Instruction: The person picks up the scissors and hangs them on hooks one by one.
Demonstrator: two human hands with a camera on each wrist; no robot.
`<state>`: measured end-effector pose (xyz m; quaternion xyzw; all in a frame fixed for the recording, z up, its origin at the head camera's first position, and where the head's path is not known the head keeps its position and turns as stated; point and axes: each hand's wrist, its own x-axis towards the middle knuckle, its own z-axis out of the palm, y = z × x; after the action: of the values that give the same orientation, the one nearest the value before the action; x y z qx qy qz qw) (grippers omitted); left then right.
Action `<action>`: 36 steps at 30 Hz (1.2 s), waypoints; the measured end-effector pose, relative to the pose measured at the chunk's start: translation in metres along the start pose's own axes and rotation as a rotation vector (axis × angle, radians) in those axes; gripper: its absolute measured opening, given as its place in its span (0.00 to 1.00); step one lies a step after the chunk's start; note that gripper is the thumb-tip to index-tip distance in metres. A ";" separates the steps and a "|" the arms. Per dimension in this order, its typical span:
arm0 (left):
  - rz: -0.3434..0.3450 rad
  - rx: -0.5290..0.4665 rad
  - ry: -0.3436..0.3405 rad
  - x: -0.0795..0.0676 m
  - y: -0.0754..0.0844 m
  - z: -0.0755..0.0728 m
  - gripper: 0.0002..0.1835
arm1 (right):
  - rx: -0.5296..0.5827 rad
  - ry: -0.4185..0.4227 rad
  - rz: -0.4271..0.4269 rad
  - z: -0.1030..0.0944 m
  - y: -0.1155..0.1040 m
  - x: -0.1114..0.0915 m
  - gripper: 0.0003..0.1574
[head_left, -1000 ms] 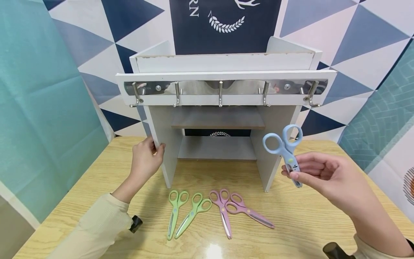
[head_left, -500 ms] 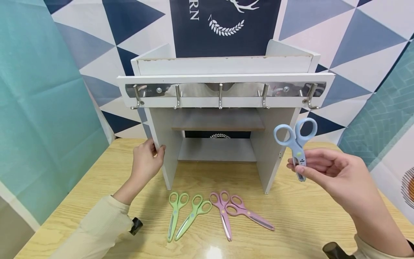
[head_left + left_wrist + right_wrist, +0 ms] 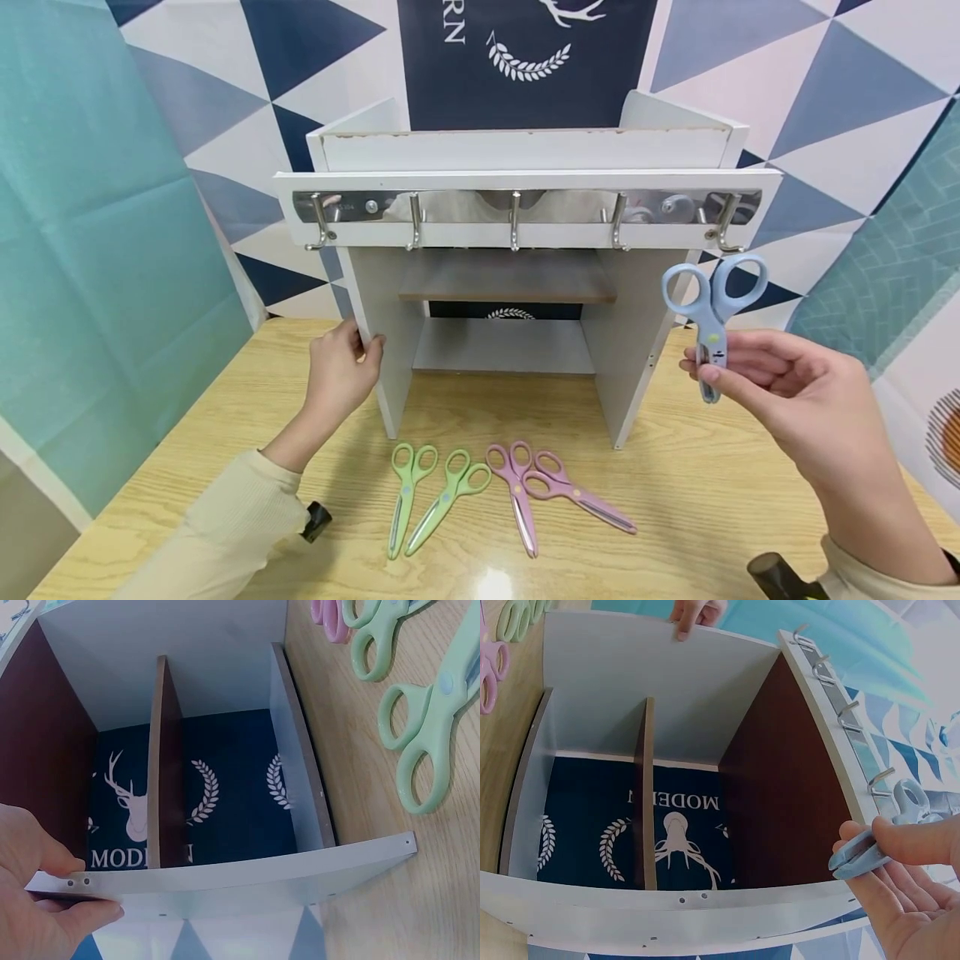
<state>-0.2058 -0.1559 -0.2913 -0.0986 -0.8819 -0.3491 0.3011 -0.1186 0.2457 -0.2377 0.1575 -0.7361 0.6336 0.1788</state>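
My right hand (image 3: 795, 400) pinches a pair of light blue scissors (image 3: 711, 321) by the blades, handle loops upward, in front of the right end of the hook rail. In the right wrist view the blue scissors (image 3: 866, 851) lie between thumb and fingers, blade tips pointing left. My left hand (image 3: 341, 367) grips the front edge of the white shelf unit's left side panel (image 3: 382, 358); the left wrist view shows thumb and fingers on either side of that panel (image 3: 225, 874). A metal hook rail (image 3: 551, 207) with several hooks runs across the unit's upper front.
Two green scissors (image 3: 405, 492) and two pink scissors (image 3: 517, 500) lie on the wooden table (image 3: 262, 408) before the unit. Inside are a middle shelf (image 3: 506, 277) and a lower board (image 3: 502, 346). Patterned cloth (image 3: 795, 100) hangs behind.
My right hand has carried the blue scissors up and to the right, closer to the right-end hook. The left hand keeps its grip on the side panel.
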 end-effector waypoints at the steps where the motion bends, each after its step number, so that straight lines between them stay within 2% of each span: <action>1: 0.002 0.000 0.001 0.000 0.000 0.000 0.09 | 0.002 0.009 -0.008 0.000 0.000 0.000 0.18; 11: 0.008 -0.002 -0.001 0.002 0.001 -0.001 0.11 | -0.050 0.080 -0.031 0.002 -0.001 0.005 0.19; 27: -0.010 -0.002 -0.008 0.000 0.001 -0.001 0.10 | -0.025 0.094 -0.004 0.001 0.004 0.012 0.19; 36: -0.010 -0.008 -0.010 -0.001 0.001 -0.001 0.11 | 0.030 0.096 -0.008 0.002 0.008 0.015 0.20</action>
<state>-0.2043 -0.1555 -0.2904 -0.0969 -0.8825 -0.3535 0.2947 -0.1358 0.2453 -0.2377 0.1325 -0.7163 0.6509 0.2138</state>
